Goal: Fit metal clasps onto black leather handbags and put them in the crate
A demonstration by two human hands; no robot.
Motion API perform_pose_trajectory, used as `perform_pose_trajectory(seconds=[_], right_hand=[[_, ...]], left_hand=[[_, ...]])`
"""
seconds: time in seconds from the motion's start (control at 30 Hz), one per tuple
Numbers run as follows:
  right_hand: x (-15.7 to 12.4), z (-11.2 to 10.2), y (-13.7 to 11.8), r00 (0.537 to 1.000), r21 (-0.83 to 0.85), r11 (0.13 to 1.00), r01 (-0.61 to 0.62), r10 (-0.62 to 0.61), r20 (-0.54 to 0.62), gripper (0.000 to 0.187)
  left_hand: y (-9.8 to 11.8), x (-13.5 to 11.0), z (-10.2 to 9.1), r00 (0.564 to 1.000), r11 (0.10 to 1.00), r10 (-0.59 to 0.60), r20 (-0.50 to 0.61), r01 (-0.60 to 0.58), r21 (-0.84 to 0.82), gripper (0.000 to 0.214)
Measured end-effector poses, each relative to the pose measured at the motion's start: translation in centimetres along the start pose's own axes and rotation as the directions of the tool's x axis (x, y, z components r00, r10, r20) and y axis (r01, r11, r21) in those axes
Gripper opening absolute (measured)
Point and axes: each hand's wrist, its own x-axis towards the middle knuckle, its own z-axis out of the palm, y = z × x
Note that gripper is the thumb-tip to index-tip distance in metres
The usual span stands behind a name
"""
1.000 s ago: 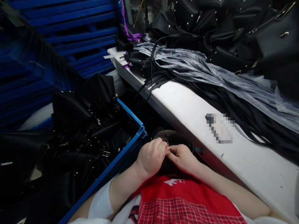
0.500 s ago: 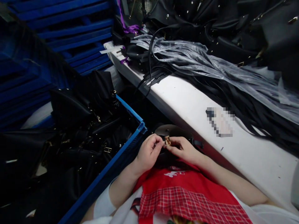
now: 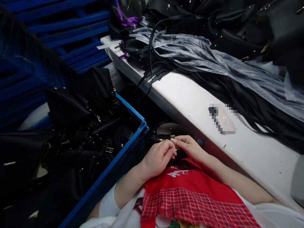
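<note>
A black bag (image 3: 163,130) lies in front of my red apron, mostly hidden behind my hands. At its near side, my right hand (image 3: 190,146) pinches a small gold buckle (image 3: 172,137) between thumb and fingers. My left hand (image 3: 159,157) is closed right beside it, its curled fingers touching the right fingertips. Whatever the left fingers hold is hidden by the hand itself. A gold strip of metal shows on the bag just left of the buckle.
A blue crate (image 3: 128,148) full of black bags (image 3: 78,104) stands at left. On the white table (image 3: 185,95) lie a pixelated object (image 3: 223,119), black straps (image 3: 228,91) and clear plastic wrapping (image 3: 197,47). Black bags pile up behind; blue pallets (image 3: 78,28) are stacked back left.
My left hand has moved right and its fingers now curl over near the right hand. The gold buckle has been turned and sits lower against the bag. The view has shifted slightly.
</note>
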Motion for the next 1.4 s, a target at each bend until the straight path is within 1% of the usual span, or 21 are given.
perform_pose_trajectory(seconds=[0.1,0.17,0.2,0.27,0.3,0.33,0.4,0.5,0.57,0.67,0.83,0.9,0.93,0.97,1.0,1.03,1.1,1.17,1.2,1.3,1.4], right_hand=[[-1.1,-0.3,0.0,0.998,0.030,0.999,-0.027,0.029,-0.054,0.048],[-2.0,-0.7,-0.2,0.998,0.004,0.999,-0.031,0.032,-0.046,0.046],[-2.6,-0.8,-0.3,1.000,-0.035,0.999,-0.009,0.009,-0.011,0.045],[-3.6,-0.9,-0.7,0.989,-0.117,0.989,0.093,-0.078,0.124,0.039],[-4.0,-0.8,-0.8,0.970,-0.136,0.978,0.156,-0.126,0.209,0.036],[-4.4,-0.7,-1.0,0.941,-0.137,0.967,0.216,-0.168,0.293,0.032],[-4.9,-0.2,-1.2,0.875,-0.112,0.948,0.297,-0.224,0.429,0.025],[-5.0,0.4,-1.3,0.820,-0.108,0.937,0.334,-0.232,0.523,0.021],[-4.8,0.6,-1.2,0.815,-0.122,0.933,0.339,-0.226,0.533,0.022],[-4.6,0.6,-1.3,0.821,-0.135,0.930,0.341,-0.224,0.525,0.022],[-4.6,0.4,-1.6,0.816,-0.134,0.942,0.308,-0.189,0.547,0.025],[-4.3,0.0,-1.6,0.794,-0.099,0.962,0.256,-0.151,0.589,0.037],[-3.9,-0.2,-1.5,0.794,-0.100,0.973,0.210,-0.110,0.597,0.047],[-3.5,-0.5,-1.3,0.815,-0.142,0.976,0.166,-0.056,0.576,0.056],[-3.0,-0.8,-1.0,0.856,-0.230,0.963,0.142,-0.003,0.516,0.059],[-2.4,-1.0,-0.7,0.907,-0.358,0.923,0.138,0.027,0.419,0.053],[-1.2,-1.2,0.0,0.970,-0.628,0.762,0.158,-0.003,0.241,0.031],[-0.1,-0.9,0.8,0.967,-0.760,0.617,0.205,-0.008,0.254,0.043],[0.3,-0.6,1.3,0.955,-0.775,0.594,0.217,0.035,0.294,0.046],[1.4,0.8,2.8,0.923,-0.769,0.613,0.181,0.163,0.347,0.041],[3.1,2.0,4.5,0.911,-0.744,0.649,0.157,0.195,0.362,0.045]], left_hand=[[0.1,-1.4,-1.2,1.000,0.998,-0.011,-0.004,0.010,-0.059,0.022],[-0.3,-2.6,-2.9,0.987,0.979,-0.030,-0.156,-0.003,-0.206,0.022],[-0.8,-3.2,-3.9,0.958,0.961,-0.063,-0.280,-0.018,-0.277,0.023],[-2.2,-4.2,-5.8,0.840,0.937,-0.172,-0.515,-0.021,-0.348,0.024],[-3.0,-4.6,-6.5,0.781,0.935,-0.229,-0.581,0.011,-0.355,0.024],[-3.9,-4.9,-7.1,0.738,0.935,-0.281,-0.614,0.067,-0.348,0.024],[-5.6,-5.4,-7.5,0.707,0.931,-0.358,-0.610,0.222,-0.290,0.022],[-7.5,-5.5,-6.8,0.747,0.905,-0.402,-0.529,0.413,-0.103,0.024],[-8.0,-5.2,-5.9,0.792,0.888,-0.390,-0.470,0.459,0.037,0.028],[-7.9,-4.1,-4.4,0.827,0.855,-0.371,-0.423,0.482,0.193,0.032],[-7.6,-2.3,-1.8,0.829,0.718,-0.418,-0.371,0.552,0.424,0.065],[-7.8,-1.8,-1.2,0.820,0.659,-0.438,-0.367,0.571,0.489,0.060],[-7.9,-1.7,-1.1,0.822,0.644,-0.443,-0.358,0.570,0.510,0.054],[-8.0,-1.6,-1.0,0.825,0.636,-0.446,-0.346,0.565,0.526,0.050],[-8.1,-1.5,-0.9,0.830,0.632,-0.448,-0.333,0.557,0.538,0.048],[-8.2,-1.4,-0.9,0.833,0.631,-0.450,-0.322,0.551,0.546,0.048],[-8.3,-1.3,-0.9,0.833,0.626,-0.449,-0.323,0.551,0.552,0.049],[-8.4,-1.2,-0.8,0.830,0.623,-0.445,-0.336,0.557,0.550,0.050],[-8.5,-1.1,-0.8,0.829,0.625,-0.444,-0.340,0.558,0.546,0.051],[-8.9,-1.1,-0.9,0.830,0.641,-0.444,-0.336,0.557,0.529,0.051],[-9.3,-1.2,-1.0,0.831,0.649,-0.449,-0.329,0.556,0.519,0.050]])
